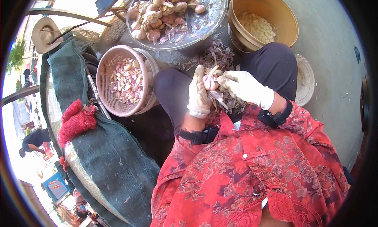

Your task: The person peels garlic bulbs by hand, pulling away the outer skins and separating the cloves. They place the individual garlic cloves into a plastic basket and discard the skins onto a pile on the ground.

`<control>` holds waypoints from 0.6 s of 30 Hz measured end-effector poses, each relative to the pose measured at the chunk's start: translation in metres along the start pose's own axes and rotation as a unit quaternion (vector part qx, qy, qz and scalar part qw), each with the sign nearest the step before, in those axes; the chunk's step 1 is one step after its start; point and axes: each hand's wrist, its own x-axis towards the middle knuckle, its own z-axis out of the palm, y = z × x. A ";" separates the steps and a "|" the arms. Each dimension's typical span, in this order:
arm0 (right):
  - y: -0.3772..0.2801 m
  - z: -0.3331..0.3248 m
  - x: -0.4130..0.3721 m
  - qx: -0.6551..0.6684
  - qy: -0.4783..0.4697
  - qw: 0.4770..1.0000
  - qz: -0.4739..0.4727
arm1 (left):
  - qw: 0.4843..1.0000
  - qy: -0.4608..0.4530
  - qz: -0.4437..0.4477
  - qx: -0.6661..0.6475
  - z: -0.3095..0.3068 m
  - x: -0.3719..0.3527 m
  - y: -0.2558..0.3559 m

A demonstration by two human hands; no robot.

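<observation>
Between my two gloved hands, above my lap, is a garlic bulb (210, 82) with its stalk pointing up. My left hand (199, 93), in a white glove, is closed around the bulb's left side. My right hand (241, 86), also gloved, has its fingers pinched together at the bulb's right side; whatever sits between those fingertips is too small to make out. Loose papery skins (226, 101) hang and lie just below the bulb. More skins (220, 55) are heaped on the ground between my knees.
Whole bulbs fill a round tray (177, 45) ahead. A pink basket (101, 85) of cloves stands left, a tan bucket (289, 20) with pale cloves ahead right, a woven round item (308, 81) beside my right knee. A red net (76, 124) lies on dark netting (114, 156). A person (35, 142) is far left.
</observation>
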 end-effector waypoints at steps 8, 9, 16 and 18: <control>0.000 0.000 0.003 -0.101 0.022 0.989 -0.105 | 0.993 0.053 -0.070 -0.079 0.002 0.007 0.000; 0.002 0.000 0.004 -0.110 0.016 0.990 -0.083 | 0.993 0.052 -0.070 -0.078 -0.001 0.008 -0.001; 0.011 0.002 0.002 0.004 0.019 0.998 -0.061 | 0.992 0.053 -0.090 -0.076 -0.010 0.010 -0.004; 0.010 -0.001 0.003 -0.037 -0.001 0.999 -0.005 | 0.993 0.048 -0.089 -0.069 -0.013 0.011 -0.007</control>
